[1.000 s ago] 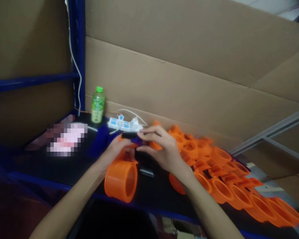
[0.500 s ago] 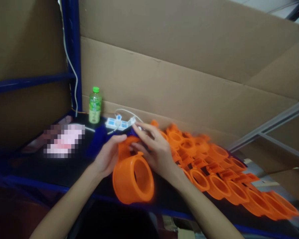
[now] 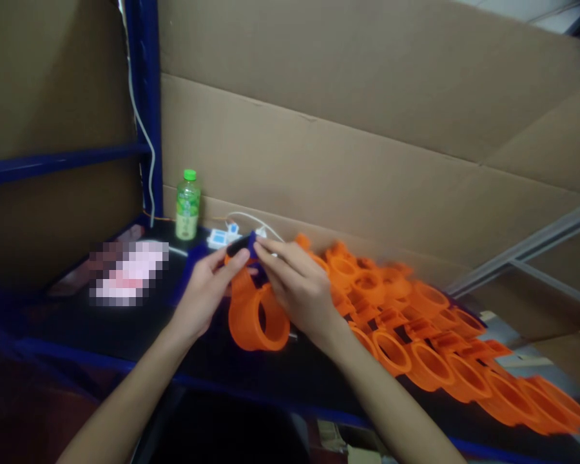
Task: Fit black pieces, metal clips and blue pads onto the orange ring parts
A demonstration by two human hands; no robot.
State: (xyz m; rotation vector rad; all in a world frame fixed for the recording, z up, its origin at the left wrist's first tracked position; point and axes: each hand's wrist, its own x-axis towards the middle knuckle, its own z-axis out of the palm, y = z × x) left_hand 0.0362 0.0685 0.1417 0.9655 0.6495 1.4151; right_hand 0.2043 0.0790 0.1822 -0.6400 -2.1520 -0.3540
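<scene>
Watching from a distance, I saw the left hand [image 3: 205,283] grasping an orange part [image 3: 244,322] by its upper neck, with the ring end hanging below, above the middle of the desk [image 3: 116,328] toward its front edge. The fingers of the right hand [image 3: 302,283] were pressed on a blue piece [image 3: 252,245] at the top, next to a black piece [image 3: 238,245]; how these joined was too blurred for me to tell. My main worry was the left grasp: the ring hung free, so a hard push from the right might have twisted the neck out from under the thumb. Dropped there, the round end could have rolled over the desk's front edge. An off-line push could also have slid the blue piece loose or nipped a fingertip. Toward the right end, the crowded orange parts [image 3: 430,364] sat close to the right wrist, and a careless swing might have scattered them. Along the back edge, the power strip [image 3: 217,238] and its white cable [image 3: 251,216] invited a snag.
</scene>
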